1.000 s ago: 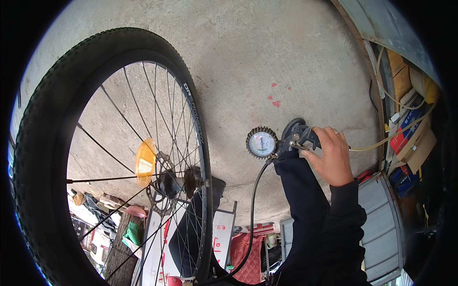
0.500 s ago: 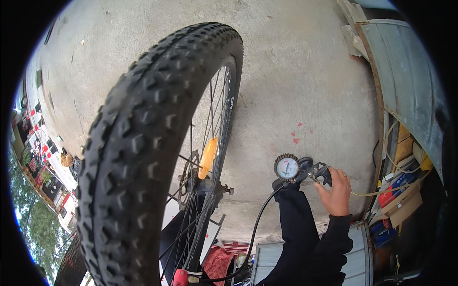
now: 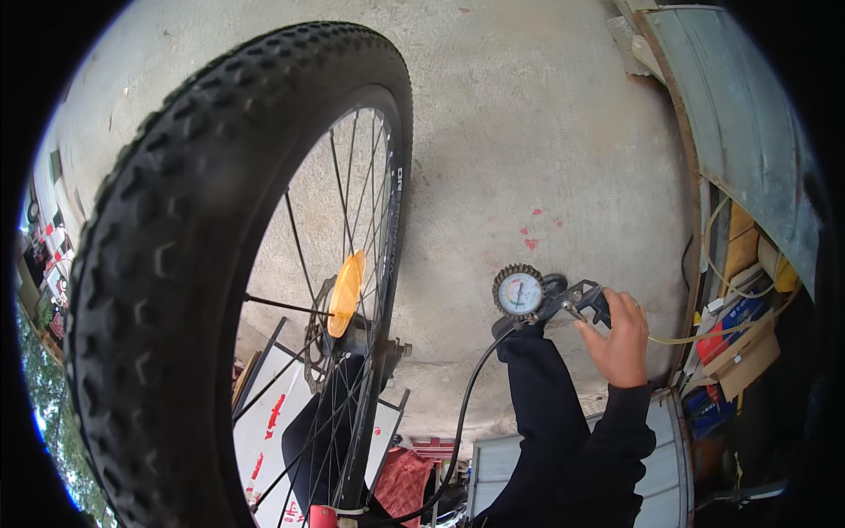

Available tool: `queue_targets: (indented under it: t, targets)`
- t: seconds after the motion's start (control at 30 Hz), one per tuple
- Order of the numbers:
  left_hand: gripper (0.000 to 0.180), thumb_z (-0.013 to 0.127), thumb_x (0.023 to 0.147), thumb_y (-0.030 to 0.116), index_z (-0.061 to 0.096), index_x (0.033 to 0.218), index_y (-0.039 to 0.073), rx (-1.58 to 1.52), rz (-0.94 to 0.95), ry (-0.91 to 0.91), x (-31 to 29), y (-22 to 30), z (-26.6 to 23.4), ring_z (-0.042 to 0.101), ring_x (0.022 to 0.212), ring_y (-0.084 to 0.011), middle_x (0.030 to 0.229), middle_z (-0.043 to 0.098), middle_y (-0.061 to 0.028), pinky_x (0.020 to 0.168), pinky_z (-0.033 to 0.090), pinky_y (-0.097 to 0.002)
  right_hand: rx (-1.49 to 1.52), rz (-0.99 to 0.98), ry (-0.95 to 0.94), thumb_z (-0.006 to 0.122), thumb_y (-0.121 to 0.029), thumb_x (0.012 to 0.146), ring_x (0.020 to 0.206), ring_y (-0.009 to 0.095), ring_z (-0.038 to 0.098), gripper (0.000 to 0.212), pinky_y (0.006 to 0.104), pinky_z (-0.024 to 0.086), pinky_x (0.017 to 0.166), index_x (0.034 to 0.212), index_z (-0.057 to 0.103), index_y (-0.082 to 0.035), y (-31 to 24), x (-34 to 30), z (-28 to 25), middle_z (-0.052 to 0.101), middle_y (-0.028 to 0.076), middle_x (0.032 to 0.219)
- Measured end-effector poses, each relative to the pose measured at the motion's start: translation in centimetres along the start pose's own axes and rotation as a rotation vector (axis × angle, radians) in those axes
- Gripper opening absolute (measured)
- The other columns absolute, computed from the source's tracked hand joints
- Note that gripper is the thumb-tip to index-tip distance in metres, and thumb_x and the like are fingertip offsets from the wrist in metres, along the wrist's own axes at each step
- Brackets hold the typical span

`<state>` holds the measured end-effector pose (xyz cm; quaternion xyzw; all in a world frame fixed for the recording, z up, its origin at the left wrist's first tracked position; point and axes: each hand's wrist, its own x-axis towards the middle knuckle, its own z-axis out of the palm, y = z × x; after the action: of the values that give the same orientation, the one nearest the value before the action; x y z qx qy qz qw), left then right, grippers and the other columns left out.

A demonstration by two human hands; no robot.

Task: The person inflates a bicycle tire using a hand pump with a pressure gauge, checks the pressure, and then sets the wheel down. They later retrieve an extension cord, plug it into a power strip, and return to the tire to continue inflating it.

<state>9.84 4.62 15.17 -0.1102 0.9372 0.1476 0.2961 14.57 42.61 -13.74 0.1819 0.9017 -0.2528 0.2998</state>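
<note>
one right hand (image 3: 619, 345) curls its fingers around a tire inflator gun (image 3: 596, 307), whose round pressure gauge (image 3: 519, 292) sits right of a knobby-tired bicycle wheel (image 3: 163, 264) with orange reflector (image 3: 349, 295).

Lighting's pretty decent here, soft and even daylight on the concrete floor (image 3: 554, 132), with pale, blown-out bits and a blue fringe past its left edge by the trees (image 3: 53, 414), while the clutter beyond its lower right corner sinks into murky shadow. Fisheye's doing its thing, so the corners go solid black and the metal sheet (image 3: 748, 123) along the floor's right edge bows hard. The big close tyre (image 3: 167, 264) looks kinda soft and its sidewall goes near-black, though the gauge (image 3: 519, 291) dial's fairly crisp.
</note>
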Motion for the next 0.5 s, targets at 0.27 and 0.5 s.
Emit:
queue_targets:
  t: [0.27,0.5]
  targets:
    - [0.056,0.081,0.077,0.02,0.062,0.124,-0.002,0.009,-0.009,-0.249,-0.4,1.9,-4.1,0.07,0.094,-0.0397,0.107,0.067,-0.0244,0.082,0.058,-0.0461,0.034,0.087,-0.025,0.089,-0.018,0.07,0.099,0.04,0.06,0.06,0.0485,0.047,0.088,0.121,0.065,0.002,1.6,-1.5,2.1,0.064,0.018,0.105]
    - [0.052,0.08,0.077,0.023,0.063,0.115,-0.009,-0.413,0.216,0.006,1.5,2.8,-2.8,0.069,0.074,-0.035,0.092,0.068,-0.0225,0.065,0.056,-0.0402,-0.164,0.037,-0.134,0.09,-0.025,0.072,0.089,0.032,0.064,0.057,0.045,0.051,0.081,0.116,0.065,0.001,3.6,-1.9,-0.4,0.066,0.016,0.102]
